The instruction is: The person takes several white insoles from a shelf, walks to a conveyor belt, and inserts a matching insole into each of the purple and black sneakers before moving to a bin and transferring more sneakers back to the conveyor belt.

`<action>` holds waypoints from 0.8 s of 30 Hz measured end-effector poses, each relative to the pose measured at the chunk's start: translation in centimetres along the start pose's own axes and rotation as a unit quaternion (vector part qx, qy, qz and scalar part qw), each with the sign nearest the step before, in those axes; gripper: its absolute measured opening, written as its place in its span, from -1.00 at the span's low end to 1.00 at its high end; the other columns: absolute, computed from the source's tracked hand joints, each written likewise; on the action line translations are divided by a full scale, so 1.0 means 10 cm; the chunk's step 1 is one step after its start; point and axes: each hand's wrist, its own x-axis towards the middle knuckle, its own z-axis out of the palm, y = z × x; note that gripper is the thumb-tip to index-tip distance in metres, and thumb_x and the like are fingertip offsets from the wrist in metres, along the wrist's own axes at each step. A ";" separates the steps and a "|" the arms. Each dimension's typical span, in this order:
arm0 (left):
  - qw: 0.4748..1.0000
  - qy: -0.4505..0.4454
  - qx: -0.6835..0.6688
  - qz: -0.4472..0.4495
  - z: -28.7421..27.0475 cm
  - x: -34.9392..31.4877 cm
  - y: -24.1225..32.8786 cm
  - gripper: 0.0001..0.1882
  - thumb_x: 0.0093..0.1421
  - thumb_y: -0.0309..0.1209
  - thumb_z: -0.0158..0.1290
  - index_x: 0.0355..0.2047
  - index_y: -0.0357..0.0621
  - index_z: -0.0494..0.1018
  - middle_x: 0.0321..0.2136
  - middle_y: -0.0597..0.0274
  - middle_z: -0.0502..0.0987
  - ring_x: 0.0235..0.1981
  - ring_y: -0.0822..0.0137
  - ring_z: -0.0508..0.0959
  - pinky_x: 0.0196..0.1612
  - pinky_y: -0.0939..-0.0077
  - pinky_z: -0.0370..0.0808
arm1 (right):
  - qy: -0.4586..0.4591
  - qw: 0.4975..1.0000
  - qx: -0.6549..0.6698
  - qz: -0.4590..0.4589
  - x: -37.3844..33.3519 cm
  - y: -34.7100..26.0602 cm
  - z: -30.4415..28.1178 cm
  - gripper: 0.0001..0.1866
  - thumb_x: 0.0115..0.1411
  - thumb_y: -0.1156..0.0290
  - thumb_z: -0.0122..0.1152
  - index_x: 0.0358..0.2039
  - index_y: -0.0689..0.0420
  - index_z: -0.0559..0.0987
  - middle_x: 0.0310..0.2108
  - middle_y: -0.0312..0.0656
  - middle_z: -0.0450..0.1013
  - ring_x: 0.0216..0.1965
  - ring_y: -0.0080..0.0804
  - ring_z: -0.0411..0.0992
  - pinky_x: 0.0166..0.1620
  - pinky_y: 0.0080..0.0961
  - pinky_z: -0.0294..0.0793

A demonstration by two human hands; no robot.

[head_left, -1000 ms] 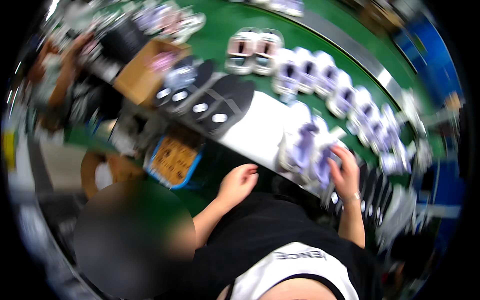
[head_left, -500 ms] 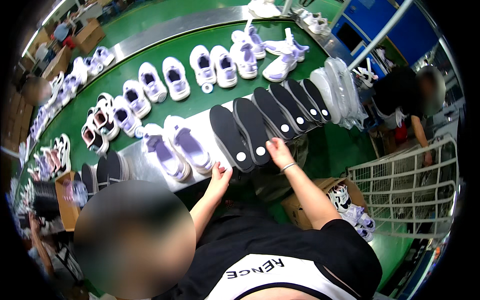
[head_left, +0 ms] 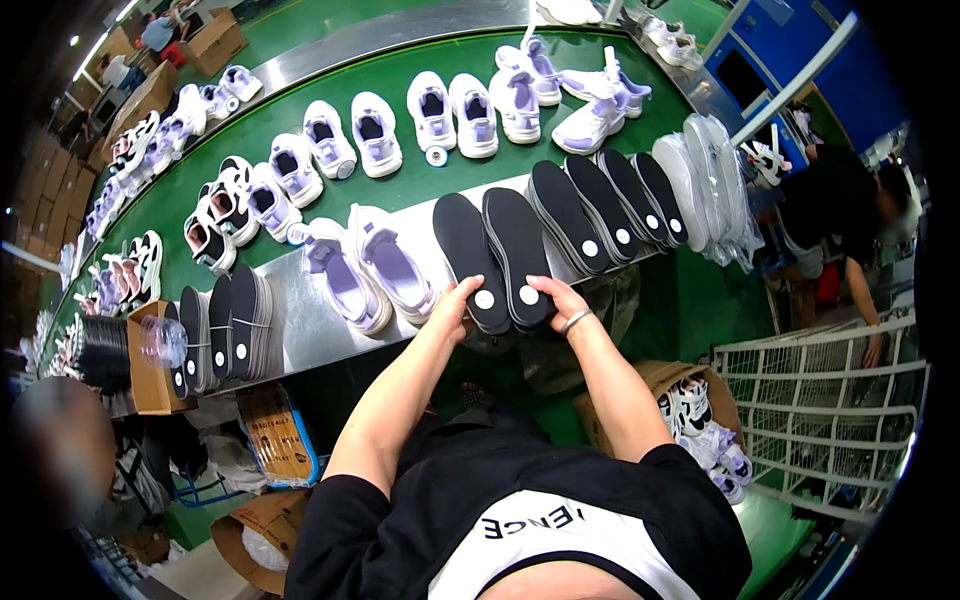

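Note:
A pair of black insole stacks (head_left: 487,255), each with a white round sticker near its heel, lies side by side at the metal shelf's near edge. My left hand (head_left: 456,308) grips the left stack's heel edge, thumb on top and fingers underneath. On the other side my right hand (head_left: 561,303) closes the same way around the right stack's heel, a bracelet on its wrist. A white and lilac pair of sneakers (head_left: 368,270) stands just left of my left hand. More black insoles (head_left: 600,210) lie in a row to the right.
Several lilac and white sneakers (head_left: 377,135) line the green conveyor belt (head_left: 420,190). Plastic-wrapped soles (head_left: 700,190) sit at the shelf's right end, banded insoles (head_left: 245,320) at its left. A shoe-filled box (head_left: 655,380) and a white rack (head_left: 820,410) stand right. A person (head_left: 850,210) is nearby.
My left hand has moved from beside the sneakers onto the left insole stack and gripped it. My right hand has closed on the right stack. The view has shifted slightly.

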 end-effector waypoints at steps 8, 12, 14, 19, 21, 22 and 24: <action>0.971 -0.183 -0.129 0.080 0.04 -0.86 -0.07 -0.53 -0.09 -0.49 0.03 -0.10 -0.18 0.23 -0.25 0.14 0.41 -0.22 0.25 0.44 -0.12 0.33 0.39 | -0.152 0.982 0.034 -0.111 -0.69 0.02 0.14 -0.32 -0.19 0.51 0.15 0.02 0.23 0.16 -0.09 -0.17 0.27 -0.08 -0.37 0.27 -0.02 -0.47 0.25; 0.963 -0.226 -0.131 0.066 0.04 -1.18 -0.01 -0.50 -0.15 -0.47 0.06 -0.12 -0.28 0.25 -0.24 0.09 0.42 -0.22 0.23 0.44 -0.12 0.31 0.38 | -0.158 0.981 -0.020 -0.111 -0.87 -0.07 0.26 -0.16 -0.32 0.42 0.25 0.04 0.21 0.12 -0.07 -0.16 0.23 -0.05 -0.33 0.24 0.01 -0.47 0.20; 0.964 -0.209 -0.145 0.078 0.00 -1.36 0.00 -0.50 -0.15 -0.47 0.05 -0.13 -0.29 0.26 -0.24 0.08 0.42 -0.23 0.22 0.45 -0.13 0.30 0.39 | -0.176 0.979 -0.041 -0.092 -0.93 -0.11 0.40 -0.14 -0.35 0.40 0.26 0.04 0.23 0.12 -0.06 -0.14 0.23 -0.03 -0.32 0.22 0.02 -0.48 0.18; 0.954 -0.196 -0.179 0.139 -0.31 -1.74 -0.08 -0.51 -0.15 -0.49 0.04 -0.13 -0.32 0.26 -0.25 0.02 0.42 -0.27 0.17 0.47 -0.17 0.27 0.42 | -0.210 0.972 -0.085 -0.060 -0.90 0.09 0.67 -0.13 -0.37 0.37 0.27 0.03 0.25 0.14 -0.06 -0.16 0.23 -0.04 -0.34 0.22 0.04 -0.49 0.14; 0.953 -0.152 -0.192 0.177 -0.45 -1.96 -0.17 -0.49 -0.15 -0.53 0.03 -0.10 -0.32 0.25 -0.24 0.01 0.42 -0.25 0.17 0.47 -0.16 0.32 0.42 | -0.214 0.969 -0.114 -0.049 -0.95 0.21 0.82 -0.15 -0.37 0.37 0.27 0.01 0.27 0.16 -0.10 -0.14 0.27 -0.08 -0.32 0.26 0.00 -0.47 0.19; 0.946 -0.164 -0.202 0.193 -0.53 -2.01 -0.25 -0.51 -0.14 -0.55 0.02 -0.11 -0.31 0.26 -0.25 0.02 0.43 -0.25 0.19 0.47 -0.16 0.34 0.42 | -0.227 0.966 -0.115 -0.040 -0.98 0.28 0.89 -0.17 -0.36 0.37 0.27 0.00 0.28 0.17 -0.11 -0.13 0.28 -0.10 -0.31 0.28 -0.01 -0.46 0.21; 0.940 -0.166 -0.221 0.200 -0.69 -2.21 -0.39 -0.55 -0.13 -0.58 0.01 -0.13 -0.30 0.29 -0.24 0.07 0.43 -0.24 0.24 0.47 -0.16 0.37 0.41 | -0.254 0.959 -0.123 -0.032 -1.03 0.44 0.98 -0.20 -0.35 0.38 0.25 -0.02 0.31 0.18 -0.13 -0.10 0.30 -0.14 -0.28 0.32 -0.04 -0.43 0.27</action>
